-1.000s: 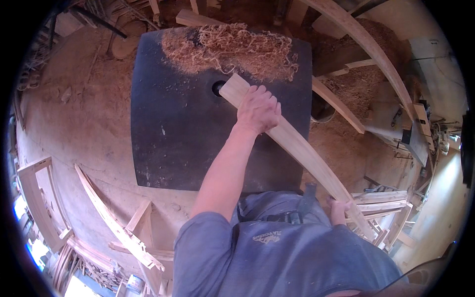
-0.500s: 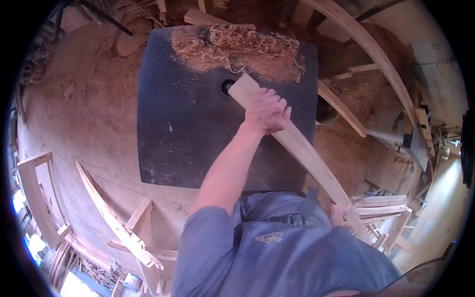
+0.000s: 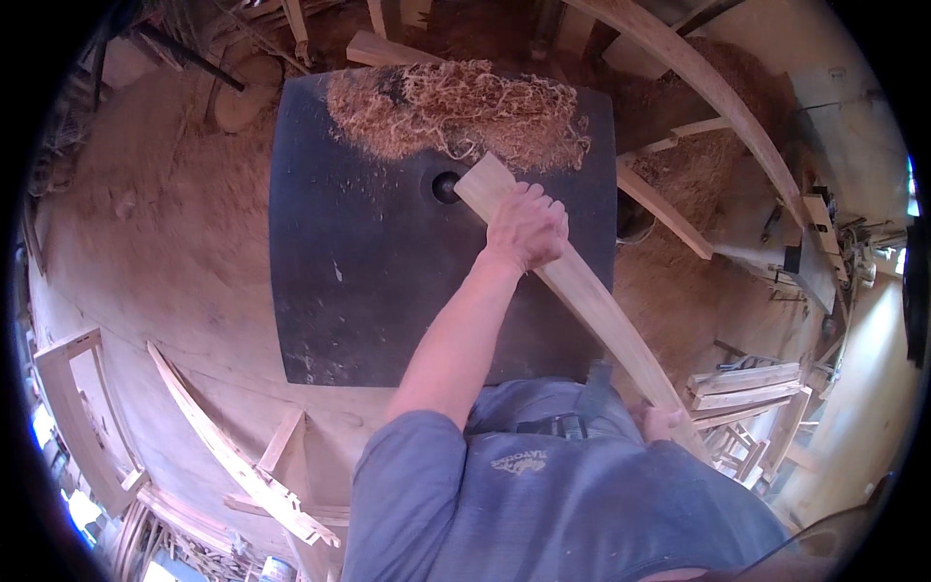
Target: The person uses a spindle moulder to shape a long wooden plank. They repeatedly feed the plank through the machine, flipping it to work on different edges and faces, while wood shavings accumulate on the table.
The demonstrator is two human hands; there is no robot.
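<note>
A long, gently curved wooden board (image 3: pixel 606 315) slants across a dark flat machine table (image 3: pixel 359 281). Its far end lies just beside the round hole with a dark spindle (image 3: pixel 445 187) in the tabletop; whether they touch I cannot tell. My left hand (image 3: pixel 527 225) is wrapped over the board near that end. Close to my right hip, my right hand (image 3: pixel 659 422) grips the board's lower part, its fingers partly hidden behind the wood. Curly wood shavings (image 3: pixel 465 107) are heaped along the far edge of the table.
A big curved timber (image 3: pixel 713 78) arches at the upper right, with a straight piece (image 3: pixel 664 209) below it. Stacked boards (image 3: pixel 747 386) stand at my right. On the left floor lie a long curved offcut (image 3: pixel 228 441) and a wooden frame (image 3: pixel 73 407). Sawdust covers the ground.
The view has shifted slightly, so the table sits a little lower in the picture. Both hands keep their hold, and the board stays nearly in place beside the hole.
</note>
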